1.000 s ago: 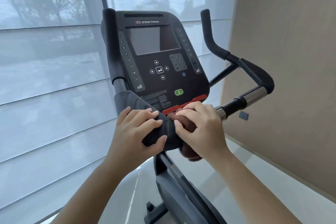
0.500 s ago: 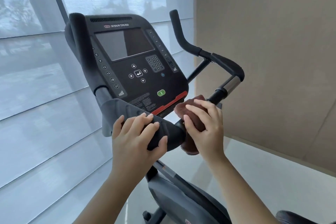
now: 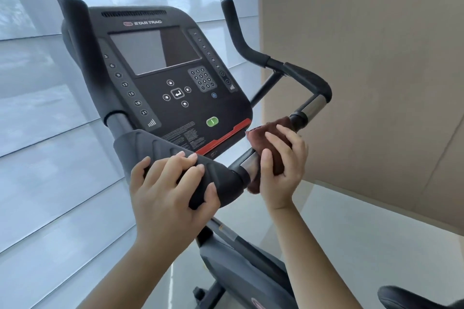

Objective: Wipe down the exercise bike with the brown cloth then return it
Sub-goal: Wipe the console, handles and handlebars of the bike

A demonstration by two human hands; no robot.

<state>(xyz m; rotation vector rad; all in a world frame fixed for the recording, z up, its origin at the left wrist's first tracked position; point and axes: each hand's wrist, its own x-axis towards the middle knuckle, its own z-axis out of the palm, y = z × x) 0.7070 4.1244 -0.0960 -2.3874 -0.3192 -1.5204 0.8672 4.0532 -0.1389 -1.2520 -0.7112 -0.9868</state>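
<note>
The left hand [image 3: 170, 193] grips the black padded handlebar grip [image 3: 175, 155]; the right hand [image 3: 281, 170] clasps the crumpled brown cloth [image 3: 271, 133] around the chrome bar [image 3: 248, 164].

Left hand [image 3: 168, 190] grips handlebar pad [image 3: 175, 155]; right hand [image 3: 283, 168] presses brown cloth [image 3: 270, 138] around bar

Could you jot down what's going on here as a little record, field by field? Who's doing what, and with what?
Place: beside an exercise bike, window blinds behind it
Left hand: wrapped around the padded black grip, steadying it
Right hand: holding the brown cloth
Cloth position: wrapped around the handlebar, just right of a bare metal section
Console: screen dark, green button visible
Task stage: wiping under way, cloth not yet returned
</note>
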